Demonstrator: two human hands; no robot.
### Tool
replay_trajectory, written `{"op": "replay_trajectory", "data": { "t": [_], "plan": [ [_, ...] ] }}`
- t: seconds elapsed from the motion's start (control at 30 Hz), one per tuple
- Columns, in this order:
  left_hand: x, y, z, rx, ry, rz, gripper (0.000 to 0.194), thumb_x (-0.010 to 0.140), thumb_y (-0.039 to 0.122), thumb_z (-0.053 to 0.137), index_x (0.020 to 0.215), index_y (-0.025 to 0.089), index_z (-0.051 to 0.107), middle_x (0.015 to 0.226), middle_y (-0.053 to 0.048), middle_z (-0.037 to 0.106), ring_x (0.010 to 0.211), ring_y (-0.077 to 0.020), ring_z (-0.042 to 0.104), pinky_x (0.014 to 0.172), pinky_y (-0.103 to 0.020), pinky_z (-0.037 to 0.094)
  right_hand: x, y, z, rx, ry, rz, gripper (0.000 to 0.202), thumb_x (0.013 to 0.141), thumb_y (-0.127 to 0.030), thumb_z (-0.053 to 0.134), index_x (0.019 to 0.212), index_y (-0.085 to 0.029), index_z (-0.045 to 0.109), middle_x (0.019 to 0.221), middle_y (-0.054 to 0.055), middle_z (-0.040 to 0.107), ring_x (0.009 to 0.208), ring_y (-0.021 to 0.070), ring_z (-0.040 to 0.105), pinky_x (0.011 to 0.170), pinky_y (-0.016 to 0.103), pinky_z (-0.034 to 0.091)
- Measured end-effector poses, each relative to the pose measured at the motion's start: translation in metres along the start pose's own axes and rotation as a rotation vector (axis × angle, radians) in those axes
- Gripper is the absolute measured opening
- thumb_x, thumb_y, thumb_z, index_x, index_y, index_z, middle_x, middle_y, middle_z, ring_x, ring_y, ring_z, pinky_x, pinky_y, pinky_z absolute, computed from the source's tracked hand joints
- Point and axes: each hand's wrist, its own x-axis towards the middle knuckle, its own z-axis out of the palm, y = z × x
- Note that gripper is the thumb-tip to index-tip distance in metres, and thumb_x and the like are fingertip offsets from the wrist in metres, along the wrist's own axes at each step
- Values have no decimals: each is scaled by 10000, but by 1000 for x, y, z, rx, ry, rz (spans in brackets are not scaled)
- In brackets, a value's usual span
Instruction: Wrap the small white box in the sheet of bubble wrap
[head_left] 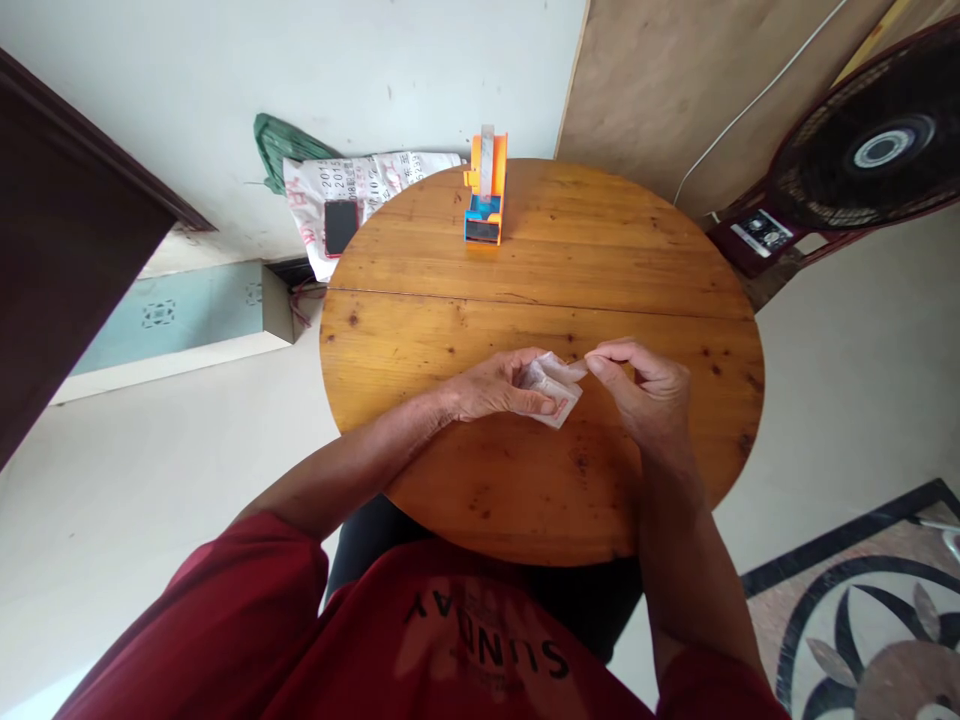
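A small whitish packet (553, 402) with red print and crinkled, see-through film on it is held above the table. My left hand (499, 388) is closed around its left side, the thumb pressed on the front near the print. My right hand (641, 385) pinches the end of a thin, translucent strip (576, 368) between thumb and forefinger. That strip runs from the packet's top right corner to the fingertips. What kind of packet it is, and whether the strip is film or tape, I cannot make out.
Toward the far edge of the round wooden table (450, 490) stands an orange and blue tape dispenser (486, 190). Behind the table's left edge lie a printed white sack (382, 175), a dark phone-like object (341, 227) and green netting (289, 145). A fan (877, 150) stands at right.
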Motion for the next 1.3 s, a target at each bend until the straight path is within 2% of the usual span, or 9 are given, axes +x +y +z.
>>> {"op": "replay_trajectory", "data": {
  "t": [0.17,0.37,0.63,0.93,1.3],
  "plan": [
    [3,0,0,-24,61,27,513,603,343,931,997,174,649,856,17,666,786,-94,600,777,-236,456,-4,-6,3,-60,-50,-20,142,902,-338,647,786,-288,712,818,8,725,785,213,670,783,410,528],
    [6,-3,-3,-55,117,55,474,598,328,932,932,168,637,798,41,642,736,-77,583,738,-227,449,-7,-6,6,-124,-58,-106,129,904,-336,651,807,-296,727,827,9,727,785,212,660,806,424,510],
    [4,-2,-6,-139,144,63,503,592,310,940,971,179,636,836,26,687,756,-90,632,749,-241,476,-8,-8,12,-156,-53,-230,100,892,-274,664,857,-302,754,860,9,744,820,216,670,830,436,477],
    [5,0,-8,-160,132,98,505,620,336,932,1004,173,646,842,2,710,767,-111,656,793,-286,497,-10,-8,16,-262,-18,-311,105,896,-265,668,866,-314,757,890,4,741,827,200,670,830,416,468],
    [7,-3,-5,-179,180,120,490,665,389,902,1034,176,660,858,5,696,778,-109,646,781,-265,494,-11,-6,19,-418,2,-360,111,921,-300,644,872,-331,739,896,-4,730,864,201,643,845,407,444]
  ]
}}
